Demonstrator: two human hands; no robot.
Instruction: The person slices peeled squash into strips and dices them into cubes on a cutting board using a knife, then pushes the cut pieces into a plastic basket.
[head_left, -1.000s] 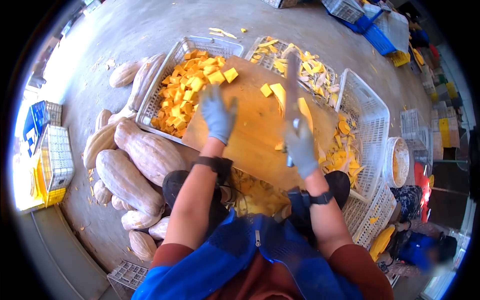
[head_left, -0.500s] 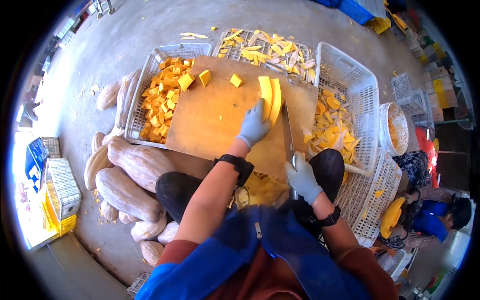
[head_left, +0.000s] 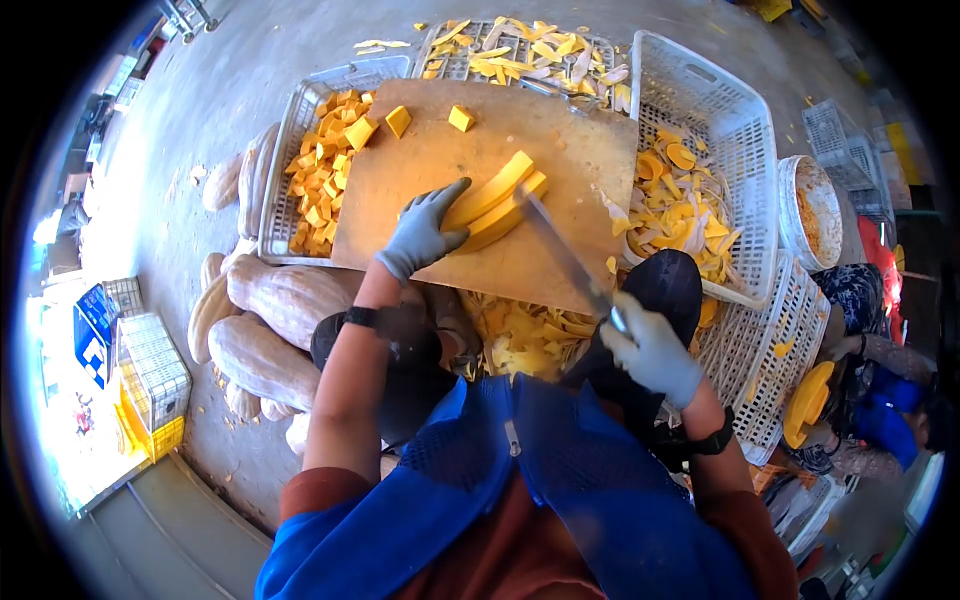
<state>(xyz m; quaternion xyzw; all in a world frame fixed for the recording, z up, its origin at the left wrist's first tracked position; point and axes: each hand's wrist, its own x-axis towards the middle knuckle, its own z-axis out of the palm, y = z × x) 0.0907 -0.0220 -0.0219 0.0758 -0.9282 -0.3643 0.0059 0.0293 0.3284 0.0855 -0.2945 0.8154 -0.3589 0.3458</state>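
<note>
Two or so long yellow pumpkin strips [head_left: 492, 203] lie side by side at a slant on the wooden cutting board [head_left: 400, 200]. My left hand [head_left: 425, 232], in a grey glove, closes round their near left end between thumb and fingers. In my gloved right hand [head_left: 655, 350] is the handle of a knife [head_left: 568, 256], blade slanting up and left so its tip overlaps the right end of the strips. Farther up the board sit a pumpkin cube [head_left: 461, 118] and another orange chunk [head_left: 398, 122].
Left of the board, a crate [head_left: 272, 215] holds pumpkin cubes. A crate of peelings [head_left: 758, 150] stands right, beside a white bucket [head_left: 785, 225]. Whole pumpkins [head_left: 265, 355] lie on the floor at left. Another person [head_left: 885, 410] sits at far right with a pumpkin piece [head_left: 808, 403].
The pumpkin strips have turned from nearly upright to a slant. My left hand has shifted left to their lower end. The knife has swung leftward, its tip now over the strips.
</note>
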